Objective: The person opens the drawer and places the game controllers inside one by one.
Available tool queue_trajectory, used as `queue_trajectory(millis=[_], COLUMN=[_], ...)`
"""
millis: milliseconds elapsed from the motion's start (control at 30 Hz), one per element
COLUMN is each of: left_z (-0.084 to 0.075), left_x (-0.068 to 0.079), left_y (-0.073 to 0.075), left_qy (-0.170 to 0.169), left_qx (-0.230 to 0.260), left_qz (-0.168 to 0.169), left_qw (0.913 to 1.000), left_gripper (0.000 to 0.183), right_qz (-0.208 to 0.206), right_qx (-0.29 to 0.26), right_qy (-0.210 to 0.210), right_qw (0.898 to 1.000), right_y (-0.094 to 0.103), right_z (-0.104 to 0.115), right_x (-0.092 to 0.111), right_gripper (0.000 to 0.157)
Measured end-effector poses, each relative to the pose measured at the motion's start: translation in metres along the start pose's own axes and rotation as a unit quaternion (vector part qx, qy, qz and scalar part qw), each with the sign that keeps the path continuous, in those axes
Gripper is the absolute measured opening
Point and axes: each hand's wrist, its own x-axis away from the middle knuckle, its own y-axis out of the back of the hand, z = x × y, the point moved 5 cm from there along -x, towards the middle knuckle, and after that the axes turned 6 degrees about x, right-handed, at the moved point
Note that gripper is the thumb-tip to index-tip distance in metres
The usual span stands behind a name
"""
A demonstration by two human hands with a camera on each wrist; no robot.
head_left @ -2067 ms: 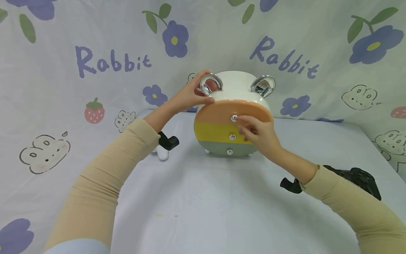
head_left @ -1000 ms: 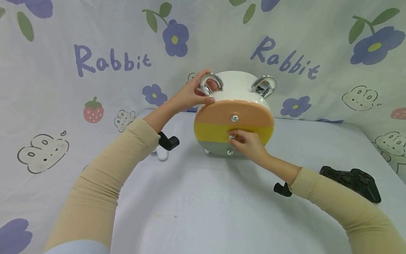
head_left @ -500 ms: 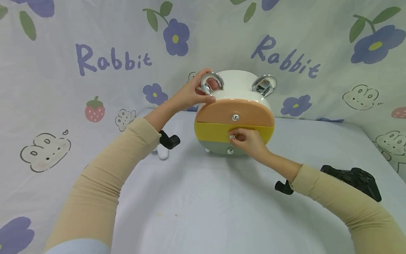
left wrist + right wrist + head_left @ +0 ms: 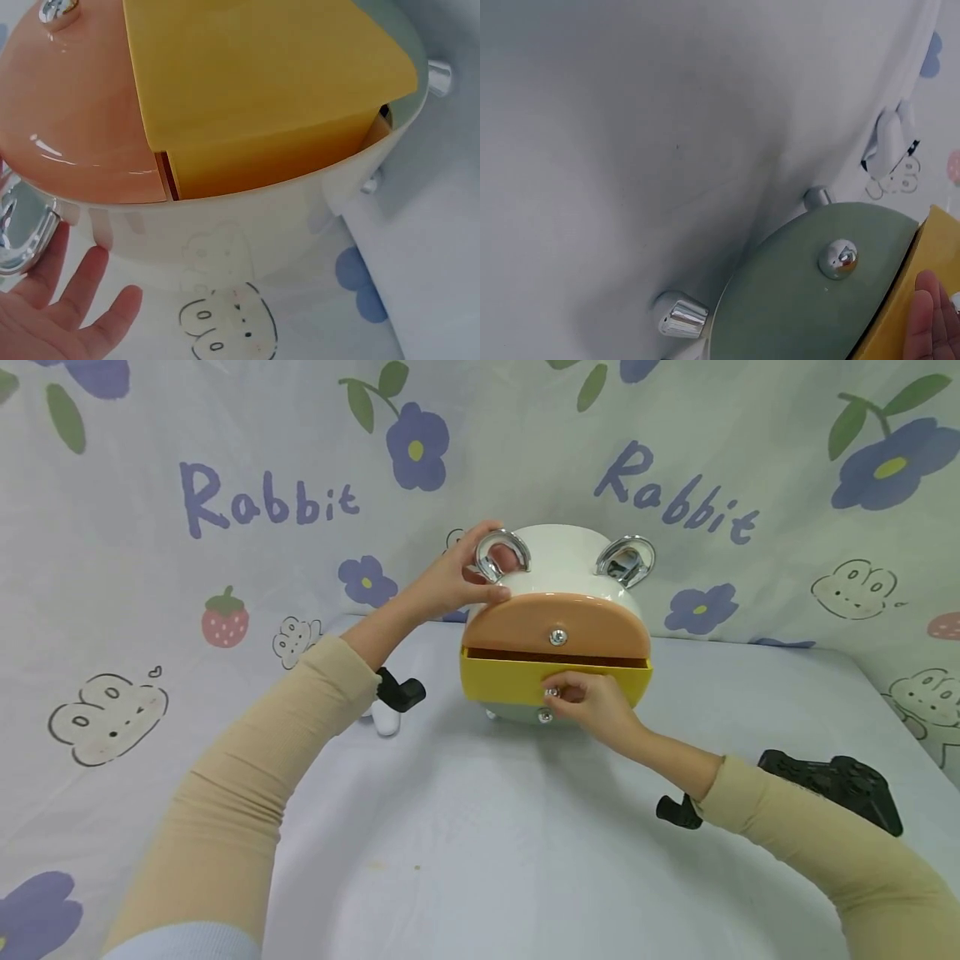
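A small rounded drawer cabinet (image 4: 558, 556) with silver ear-shaped handles stands on the table. Its front has an orange drawer (image 4: 517, 625), a yellow drawer (image 4: 498, 680) and a green drawer (image 4: 510, 713), each with a silver knob. My left hand (image 4: 461, 575) holds the cabinet's upper left by the ear, thumb on the front edge; in the left wrist view its fingers (image 4: 82, 281) lie along the white side. My right hand (image 4: 600, 703) pinches the yellow drawer's knob (image 4: 552, 692). That drawer is pulled partly out, a dark gap showing above it; its contents are hidden.
A black game controller (image 4: 832, 785) lies on the table at right, partly behind the right sleeve. A white object (image 4: 386, 720) sits beyond the left wrist, also visible as a white, long-shaped object (image 4: 889, 146) in the right wrist view. Behind hangs a printed cloth (image 4: 465, 460).
My right hand has gone from beside the orange drawer's knob down to the yellow one and taken hold of it. The yellow drawer has slid outward. My left hand stays put.
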Motion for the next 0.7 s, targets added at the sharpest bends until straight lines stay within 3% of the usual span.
queue_trajectory(millis=[700], left_z=[0.0], left_x=[0.0], left_y=[0.0], left_qy=[-0.002], left_qx=[0.004], left_qz=[0.002], left_qw=[1.0], left_gripper=[0.086], right_qz=[0.057], right_qx=[-0.039], right_qy=[0.022], right_qw=[0.997], right_y=[-0.003], right_z=[0.022], right_x=[0.033], right_gripper=[0.02])
